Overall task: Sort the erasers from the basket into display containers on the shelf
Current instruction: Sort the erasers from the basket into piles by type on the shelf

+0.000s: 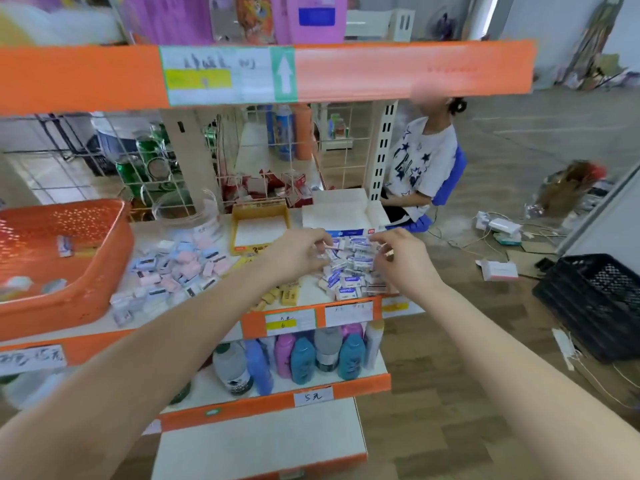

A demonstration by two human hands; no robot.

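Note:
A pile of white and blue erasers (349, 271) lies on the right end of the middle shelf (221, 323). My left hand (298, 254) reaches into the pile's left side, and its curled fingers grip a few of these erasers. From the right, my right hand (398, 261) pinches one eraser at the pile's top edge. Behind the pile stands an open white and blue box (346, 209). The orange basket (69, 265) at the left holds a few erasers. Pastel pink and blue erasers (176, 268) and yellow erasers (280, 296) lie loose between basket and pile.
A yellow display box (259, 230) and a clear round tub (194, 216) stand at the back of the shelf. Bottles (301, 358) fill the shelf below. A seated person (422, 168) is behind the rack on the right. A black crate (595, 299) sits on the floor.

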